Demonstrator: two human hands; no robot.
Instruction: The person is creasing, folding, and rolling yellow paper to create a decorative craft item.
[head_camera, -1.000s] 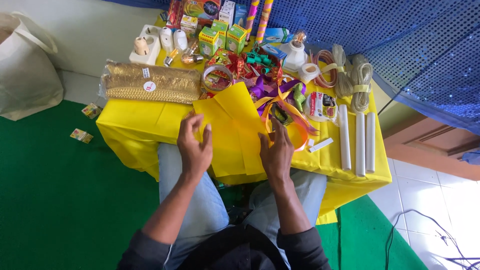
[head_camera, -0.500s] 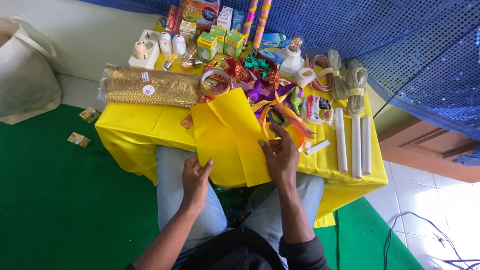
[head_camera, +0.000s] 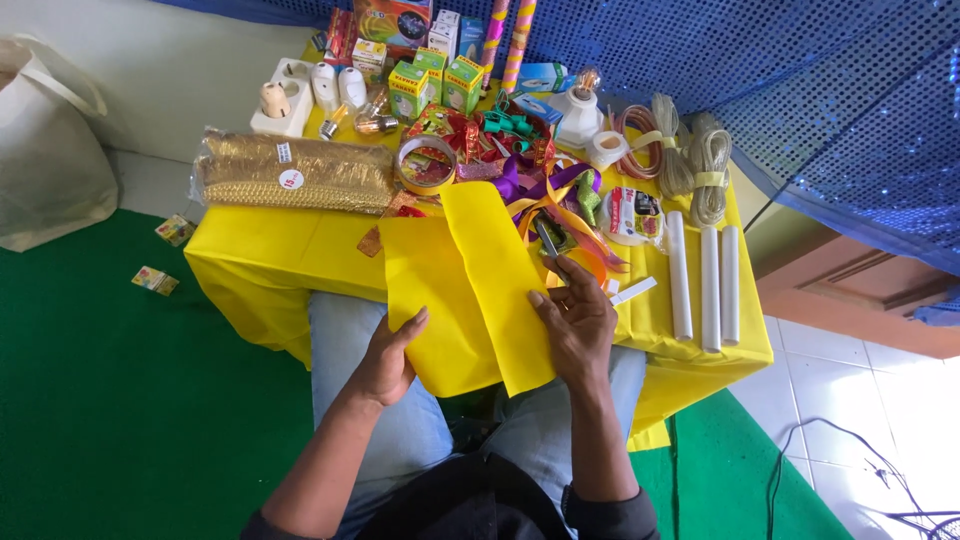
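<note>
Seated person at a low table (head_camera: 260, 260) draped in yellow cloth, seen from above. Green floor covering lies to the left of the table, with a white cloth bag (head_camera: 50, 150) beyond it. A folded yellow paper sheet (head_camera: 470, 290) overhangs the table's near edge, above the lap. A gold glittery packet (head_camera: 300, 172) lies on the table's left part; three white tubes (head_camera: 705, 285) lie side by side near its right edge. Tangled coloured ribbons (head_camera: 545, 190) sit just behind the sheet. The left hand (head_camera: 385, 360), fingers loosely curled, supports the sheet's lower left corner from beneath. The right hand (head_camera: 580, 325) rests flat on the sheet's right edge, fingers spread, gripping nothing.
</note>
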